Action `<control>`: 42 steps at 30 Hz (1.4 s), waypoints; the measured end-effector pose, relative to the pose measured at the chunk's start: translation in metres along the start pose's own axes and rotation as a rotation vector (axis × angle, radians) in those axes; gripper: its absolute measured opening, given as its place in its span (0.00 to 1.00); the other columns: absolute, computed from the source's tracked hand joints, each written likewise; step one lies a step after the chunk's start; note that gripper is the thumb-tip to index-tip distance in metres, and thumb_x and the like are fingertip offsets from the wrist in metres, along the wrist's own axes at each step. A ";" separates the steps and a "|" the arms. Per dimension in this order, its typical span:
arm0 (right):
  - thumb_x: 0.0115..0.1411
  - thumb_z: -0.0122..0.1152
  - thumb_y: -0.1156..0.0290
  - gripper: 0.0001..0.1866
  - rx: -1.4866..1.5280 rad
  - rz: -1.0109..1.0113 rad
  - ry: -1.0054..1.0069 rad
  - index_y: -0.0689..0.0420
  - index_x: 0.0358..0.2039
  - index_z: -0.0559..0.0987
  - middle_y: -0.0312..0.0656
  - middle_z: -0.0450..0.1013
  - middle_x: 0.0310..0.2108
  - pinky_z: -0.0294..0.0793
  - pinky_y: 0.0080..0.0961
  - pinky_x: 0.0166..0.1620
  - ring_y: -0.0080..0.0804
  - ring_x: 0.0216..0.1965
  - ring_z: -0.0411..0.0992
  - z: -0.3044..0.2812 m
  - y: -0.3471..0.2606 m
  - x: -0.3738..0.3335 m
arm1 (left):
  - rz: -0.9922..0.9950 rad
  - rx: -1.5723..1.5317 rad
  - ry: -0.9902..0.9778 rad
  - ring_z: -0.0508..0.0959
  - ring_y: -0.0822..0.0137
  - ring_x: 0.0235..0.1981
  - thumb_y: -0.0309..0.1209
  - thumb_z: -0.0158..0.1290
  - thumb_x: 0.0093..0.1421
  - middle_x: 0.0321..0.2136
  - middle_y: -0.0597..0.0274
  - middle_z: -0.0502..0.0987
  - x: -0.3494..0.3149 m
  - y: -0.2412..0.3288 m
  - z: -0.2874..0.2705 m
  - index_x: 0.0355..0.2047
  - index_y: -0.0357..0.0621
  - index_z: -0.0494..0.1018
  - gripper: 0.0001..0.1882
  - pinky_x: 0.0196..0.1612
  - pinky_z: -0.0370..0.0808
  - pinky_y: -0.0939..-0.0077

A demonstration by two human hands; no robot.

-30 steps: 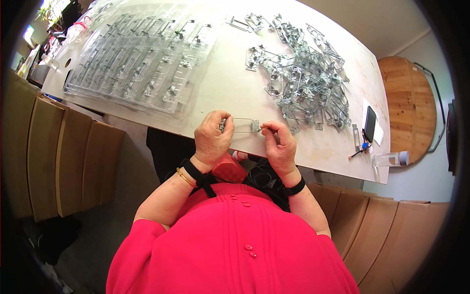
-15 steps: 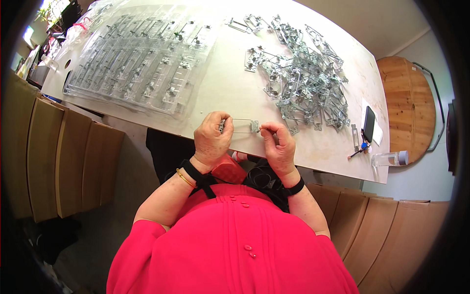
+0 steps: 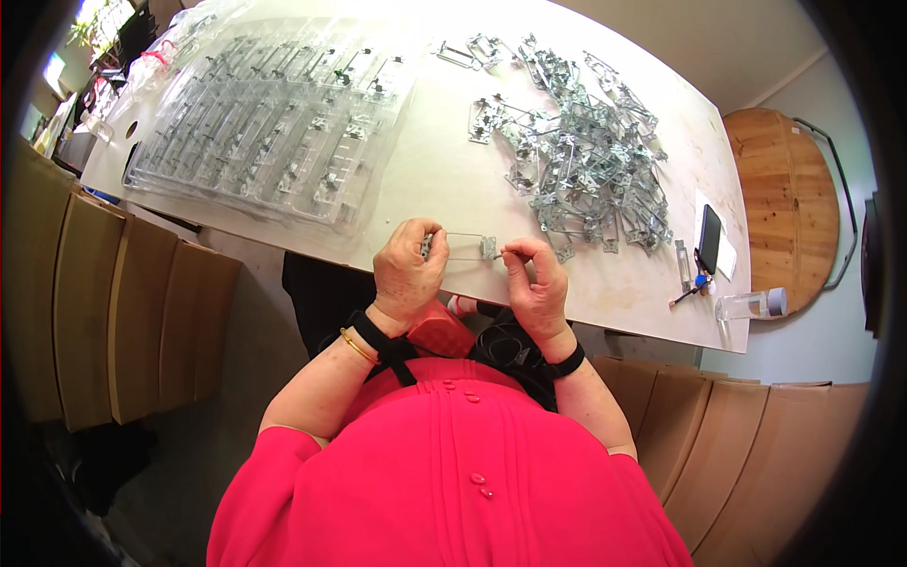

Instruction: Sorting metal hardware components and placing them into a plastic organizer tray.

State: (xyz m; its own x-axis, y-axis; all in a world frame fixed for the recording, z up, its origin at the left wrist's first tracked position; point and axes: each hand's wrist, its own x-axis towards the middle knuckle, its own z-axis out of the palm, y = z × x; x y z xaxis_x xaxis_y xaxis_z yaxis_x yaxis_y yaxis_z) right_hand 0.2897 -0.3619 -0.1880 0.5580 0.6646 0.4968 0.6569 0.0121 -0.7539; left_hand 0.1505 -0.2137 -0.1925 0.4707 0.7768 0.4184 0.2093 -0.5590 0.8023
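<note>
Between my hands, over the table's near edge, is a small metal wire-frame bracket [image 3: 488, 248] with two thin parallel rods and a plate at its right end. My left hand [image 3: 410, 265] is closed on its left end, mostly covering the plate there. With thumb and forefinger pinched, my right hand [image 3: 537, 283] is at the bracket's right end, on a tiny dark piece too small to name. Beyond, to the right, lies a heap of similar metal brackets [image 3: 590, 161]. At the left, clear plastic trays [image 3: 354, 213] hold rows of such brackets.
On the right of the white table [image 3: 397, 203] are a black phone [image 3: 710, 238] on white paper and a clear bottle [image 3: 746, 305] lying on its side. Cardboard boxes [image 3: 90, 302] stand at the left, more boxes [image 3: 732, 444] at the right. A round wooden board [image 3: 789, 213] leans beyond.
Both hands keep nearly the same hold on the bracket. The right fingertips have shifted very slightly at its right end; the view has moved a little.
</note>
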 end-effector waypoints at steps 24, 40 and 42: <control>0.71 0.65 0.77 0.06 0.183 0.196 -0.026 0.59 0.46 0.78 0.33 0.78 0.35 0.76 0.18 0.41 0.18 0.35 0.75 0.000 0.011 -0.003 | -0.064 0.111 -0.121 0.81 0.46 0.34 0.31 0.60 0.68 0.35 0.43 0.77 0.003 0.022 -0.017 0.52 0.30 0.66 0.21 0.40 0.79 0.55; 0.66 0.71 0.76 0.07 0.261 0.214 -0.028 0.60 0.41 0.81 0.39 0.79 0.31 0.76 0.24 0.36 0.25 0.31 0.76 0.000 0.010 -0.002 | -0.216 0.040 -0.232 0.82 0.54 0.23 0.27 0.60 0.65 0.21 0.52 0.79 0.010 0.023 0.008 0.57 0.29 0.62 0.25 0.31 0.77 0.59; 0.70 0.67 0.76 0.06 0.253 0.214 -0.102 0.59 0.45 0.79 0.32 0.79 0.36 0.77 0.17 0.40 0.18 0.35 0.76 -0.003 0.008 -0.002 | -0.227 0.079 -0.262 0.83 0.45 0.27 0.26 0.58 0.64 0.25 0.45 0.80 0.013 0.024 0.008 0.58 0.31 0.62 0.25 0.34 0.78 0.52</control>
State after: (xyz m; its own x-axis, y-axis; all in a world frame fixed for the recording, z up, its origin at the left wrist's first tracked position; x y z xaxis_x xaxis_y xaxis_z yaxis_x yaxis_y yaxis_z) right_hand 0.2952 -0.3657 -0.1936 0.6073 0.7434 0.2803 0.3767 0.0412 -0.9254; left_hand 0.1685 -0.2197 -0.1715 0.6059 0.7891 0.1016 0.3948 -0.4091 0.8227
